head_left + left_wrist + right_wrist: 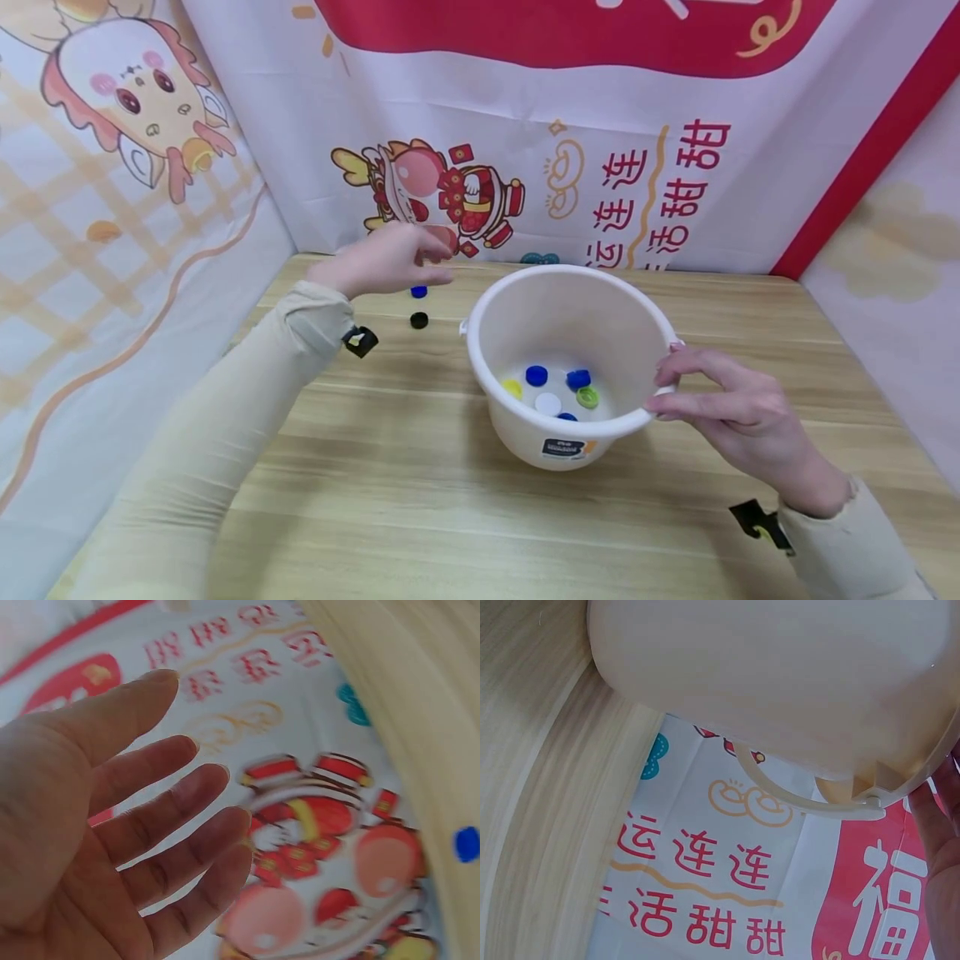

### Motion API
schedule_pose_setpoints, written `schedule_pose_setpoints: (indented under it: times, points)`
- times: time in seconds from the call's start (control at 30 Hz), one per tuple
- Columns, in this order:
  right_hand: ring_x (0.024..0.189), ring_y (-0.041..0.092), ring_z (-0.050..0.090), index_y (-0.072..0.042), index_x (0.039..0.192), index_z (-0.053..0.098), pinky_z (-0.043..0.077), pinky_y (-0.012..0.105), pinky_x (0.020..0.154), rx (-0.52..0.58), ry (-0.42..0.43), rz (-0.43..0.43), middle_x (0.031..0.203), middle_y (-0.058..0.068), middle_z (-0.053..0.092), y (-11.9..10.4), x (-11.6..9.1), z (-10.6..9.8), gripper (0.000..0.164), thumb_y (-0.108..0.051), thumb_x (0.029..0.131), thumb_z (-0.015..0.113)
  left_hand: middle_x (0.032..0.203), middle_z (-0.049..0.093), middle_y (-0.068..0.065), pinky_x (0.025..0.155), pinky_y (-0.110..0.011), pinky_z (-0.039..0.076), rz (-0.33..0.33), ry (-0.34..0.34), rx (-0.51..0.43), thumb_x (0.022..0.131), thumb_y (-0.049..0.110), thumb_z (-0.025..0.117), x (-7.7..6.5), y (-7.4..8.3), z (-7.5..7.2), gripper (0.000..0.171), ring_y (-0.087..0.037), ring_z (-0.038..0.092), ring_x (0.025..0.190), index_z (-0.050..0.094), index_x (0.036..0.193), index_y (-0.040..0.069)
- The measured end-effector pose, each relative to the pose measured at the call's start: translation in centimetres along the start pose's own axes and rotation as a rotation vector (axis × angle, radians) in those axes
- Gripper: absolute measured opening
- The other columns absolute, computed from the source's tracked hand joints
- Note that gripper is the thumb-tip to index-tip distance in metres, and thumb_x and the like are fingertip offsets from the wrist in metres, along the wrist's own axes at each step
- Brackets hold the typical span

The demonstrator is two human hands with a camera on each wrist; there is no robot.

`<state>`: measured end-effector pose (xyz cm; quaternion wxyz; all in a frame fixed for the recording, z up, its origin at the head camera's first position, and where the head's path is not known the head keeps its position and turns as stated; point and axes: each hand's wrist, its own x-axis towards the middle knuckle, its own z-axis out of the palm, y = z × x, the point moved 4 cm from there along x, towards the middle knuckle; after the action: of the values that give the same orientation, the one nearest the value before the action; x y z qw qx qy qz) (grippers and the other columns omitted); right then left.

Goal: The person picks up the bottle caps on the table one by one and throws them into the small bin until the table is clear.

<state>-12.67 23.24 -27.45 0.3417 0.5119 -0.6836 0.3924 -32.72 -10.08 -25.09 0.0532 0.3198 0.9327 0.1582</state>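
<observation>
A white plastic bucket (pixel 517 421) stands on the wooden table, and my right hand (pixel 738 408) pinches its rim on the right side. Inside lie several bottle caps, among them a blue cap (pixel 536 376), a white cap (pixel 548 405), a yellow cap (pixel 512 388) and a green cap (pixel 587 397). My left hand (pixel 397 260) is held in the air left of the bucket with its fingers loosely spread; the left wrist view shows nothing in the palm. Below it on the table are another blue cap (pixel 418 292) and a black cap (pixel 419 320).
A printed cloth (pixel 480 108) with red lettering hangs behind the wooden table (pixel 375 500). Patterned cloth walls (pixel 97 275) stand at both sides. In the right wrist view the bucket's handle (pixel 802 801) hangs down on the far side.
</observation>
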Motion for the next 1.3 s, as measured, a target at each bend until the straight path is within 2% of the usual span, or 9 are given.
schedule_pose_setpoints:
  times: [0.13, 0.23, 0.37, 0.5, 0.57, 0.7, 0.83, 1.1, 1.3]
  points:
    - [0.092, 0.023, 0.061, 0.0, 0.082, 0.077, 0.044, 0.035, 0.102, 0.007, -0.003, 0.002, 0.088, 0.02, 0.065, 0.0, 0.0, 0.0, 0.022, -0.018, 0.092, 0.07, 0.113, 0.069, -0.006, 0.082, -0.038, 0.055, -0.098, -0.046, -0.099, 0.091, 0.034, 0.073, 0.7, -5.1, 3.1, 0.042, -0.02, 0.066, 0.094, 0.069, 0.124, 0.01]
    - [0.093, 0.023, 0.061, 0.0, 0.082, 0.077, 0.045, 0.035, 0.102, 0.009, -0.003, 0.002, 0.089, 0.02, 0.065, -0.1, 0.0, -0.1, 0.022, -0.018, 0.092, 0.07, 0.119, 0.068, -0.01, 0.089, -0.042, 0.053, -0.165, -0.08, -0.154, 0.09, 0.03, 0.075, 1.0, -8.1, 5.6, 0.045, -0.024, 0.064, 0.104, 0.067, 0.127, 0.007]
    - [0.094, 0.024, 0.061, 0.001, 0.082, 0.077, 0.045, 0.035, 0.102, 0.019, -0.002, -0.002, 0.089, 0.02, 0.065, 0.0, 0.0, 0.0, 0.022, -0.017, 0.092, 0.07, 0.127, 0.063, -0.018, 0.101, -0.048, 0.044, -0.21, -0.117, -0.164, 0.088, 0.028, 0.077, 1.3, -11.0, 8.8, 0.053, -0.032, 0.057, 0.119, 0.062, 0.131, 0.002]
    - [0.093, 0.024, 0.06, 0.001, 0.083, 0.077, 0.044, 0.036, 0.103, 0.034, -0.007, 0.003, 0.09, 0.02, 0.064, 0.0, -0.1, 0.1, 0.021, -0.016, 0.092, 0.07, 0.115, 0.065, -0.016, 0.099, -0.048, 0.045, -0.251, -0.13, -0.137, 0.084, 0.029, 0.08, 1.3, -13.1, 11.1, 0.056, -0.031, 0.059, 0.109, 0.062, 0.13, 0.001]
    - [0.092, 0.024, 0.06, 0.001, 0.083, 0.077, 0.044, 0.036, 0.103, 0.035, -0.009, 0.007, 0.09, 0.02, 0.064, 0.1, -0.1, 0.2, 0.02, -0.016, 0.092, 0.07, 0.106, 0.067, -0.011, 0.095, -0.045, 0.048, -0.237, -0.127, -0.117, 0.084, 0.028, 0.081, 1.5, -13.6, 11.7, 0.049, -0.027, 0.061, 0.1, 0.067, 0.123, 0.002]
    - [0.092, 0.023, 0.06, 0.001, 0.083, 0.077, 0.043, 0.037, 0.104, 0.032, -0.007, 0.014, 0.089, 0.02, 0.064, 0.1, -0.2, 0.1, 0.02, -0.016, 0.092, 0.07, 0.089, 0.071, -0.002, 0.085, -0.042, 0.05, -0.142, -0.105, -0.077, 0.083, 0.024, 0.081, 2.2, -13.6, 12.4, 0.026, -0.021, 0.063, 0.084, 0.076, 0.102, 0.006]
    - [0.092, 0.024, 0.059, 0.001, 0.083, 0.077, 0.043, 0.037, 0.105, 0.033, -0.004, 0.022, 0.089, 0.02, 0.063, 0.1, -0.2, 0.0, 0.021, -0.017, 0.091, 0.071, 0.082, 0.071, 0.002, 0.082, -0.04, 0.05, -0.109, -0.099, -0.04, 0.082, 0.023, 0.083, 2.8, -13.2, 12.7, 0.016, -0.019, 0.063, 0.079, 0.078, 0.089, 0.01]
    - [0.092, 0.022, 0.059, 0.001, 0.083, 0.077, 0.042, 0.036, 0.105, 0.037, 0.001, 0.025, 0.089, 0.02, 0.063, 0.0, -0.1, 0.1, 0.021, -0.017, 0.091, 0.071, 0.081, 0.072, 0.004, 0.086, -0.041, 0.049, -0.103, -0.074, 0.005, 0.079, 0.025, 0.086, 2.7, -12.6, 12.7, 0.016, -0.022, 0.064, 0.084, 0.08, 0.086, 0.013]
    - [0.093, 0.021, 0.059, 0.002, 0.083, 0.077, 0.042, 0.035, 0.105, 0.027, 0.006, 0.036, 0.089, 0.019, 0.064, 0.0, -0.3, 0.1, 0.023, -0.018, 0.091, 0.071, 0.084, 0.075, 0.004, 0.086, -0.04, 0.051, -0.086, -0.074, -0.004, 0.079, 0.026, 0.086, 2.6, -12.7, 12.7, 0.02, -0.018, 0.066, 0.084, 0.081, 0.092, 0.012]
